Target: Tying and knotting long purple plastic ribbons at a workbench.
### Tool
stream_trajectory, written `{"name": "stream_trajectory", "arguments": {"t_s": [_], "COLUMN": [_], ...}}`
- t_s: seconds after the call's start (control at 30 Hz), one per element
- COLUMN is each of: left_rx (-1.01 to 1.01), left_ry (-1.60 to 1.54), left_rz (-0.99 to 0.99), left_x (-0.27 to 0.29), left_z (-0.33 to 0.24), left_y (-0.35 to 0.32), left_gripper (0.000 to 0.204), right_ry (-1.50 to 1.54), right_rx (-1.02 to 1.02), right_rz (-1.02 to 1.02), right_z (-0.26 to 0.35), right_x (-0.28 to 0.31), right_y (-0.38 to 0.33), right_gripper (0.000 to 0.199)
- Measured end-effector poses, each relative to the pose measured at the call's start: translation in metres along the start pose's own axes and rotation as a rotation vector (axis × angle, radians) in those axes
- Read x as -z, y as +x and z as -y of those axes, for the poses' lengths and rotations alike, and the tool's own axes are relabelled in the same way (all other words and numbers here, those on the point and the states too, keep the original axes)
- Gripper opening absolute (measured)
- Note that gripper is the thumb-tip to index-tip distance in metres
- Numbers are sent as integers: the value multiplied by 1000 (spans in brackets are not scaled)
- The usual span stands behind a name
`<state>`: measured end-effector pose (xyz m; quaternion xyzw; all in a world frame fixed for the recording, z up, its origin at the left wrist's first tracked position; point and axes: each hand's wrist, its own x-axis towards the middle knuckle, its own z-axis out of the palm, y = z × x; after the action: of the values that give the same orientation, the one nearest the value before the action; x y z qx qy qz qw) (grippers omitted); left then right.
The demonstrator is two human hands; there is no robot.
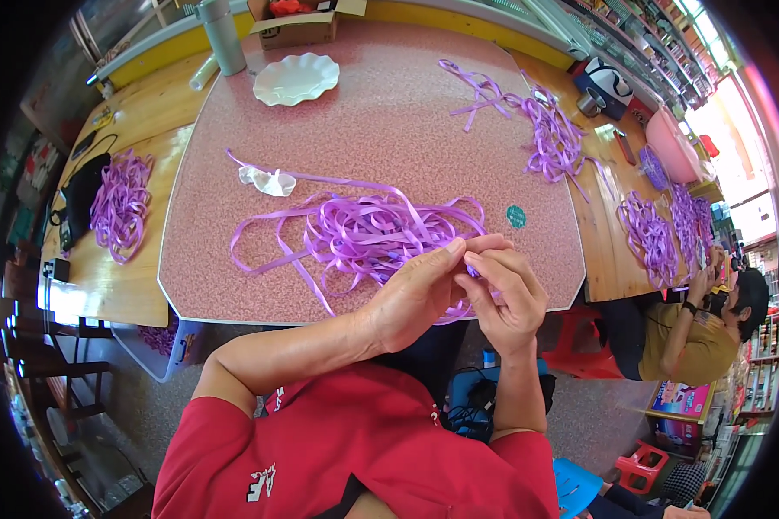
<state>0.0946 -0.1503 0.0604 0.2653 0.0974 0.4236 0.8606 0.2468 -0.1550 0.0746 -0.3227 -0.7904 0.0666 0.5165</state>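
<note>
A loose heap of shiny purple ribbon (363, 227) lies near the table's front edge, its loops spreading to the left. Over its right end my two hands meet, fingertips close together. My left hand (414, 294) is closed, thumb against the fingers, on a bit of the ribbon. Facing it, my right hand (512, 298) pinches the same piece, with a small purple part showing between the fingers. Exactly how the ribbon runs inside the grip is hidden. One long strand trails from the heap to the upper left, past a crumpled white tissue (268, 182).
The pink speckled table (389, 104) carries a scalloped white plate (296, 80), a green flask (222, 36) and a cardboard box (301, 30) at the back. More ribbon heaps (552, 134) lie to the right and left. Another person (701, 333) sits at the right.
</note>
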Motion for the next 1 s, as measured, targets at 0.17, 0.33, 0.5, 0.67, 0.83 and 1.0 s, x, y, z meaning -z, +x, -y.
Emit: {"name": "stream_trajectory", "arguments": {"t_s": [0.17,0.33,0.5,0.67,0.83,1.0], "left_rx": [-22,-61,-105,-225,-514,-671], "left_ry": [-5,-15,13,-148,-161,-73], "left_rz": [9,-1,-59,-242,-393,-569], "left_x": [8,13,16,38,113,149], "left_z": [-2,-6,-10,-37,-94,-140], "left_y": [-1,-2,0,13,23,14], "left_gripper": [58,56,50,35,30,35], "right_ry": [49,156,369,600,988,1458], "right_rx": [-31,-259,-343,-382,-504,-511], "right_rz": [-103,-157,-249,-415,-483,-605], "right_z": [-3,1,1,-8,-27,-61], "right_x": [-13,-14,-24,-19,1,44], "right_y": [-4,-12,-16,-24,-36,-54], "right_gripper": [31,28,23,20,24,31]}}
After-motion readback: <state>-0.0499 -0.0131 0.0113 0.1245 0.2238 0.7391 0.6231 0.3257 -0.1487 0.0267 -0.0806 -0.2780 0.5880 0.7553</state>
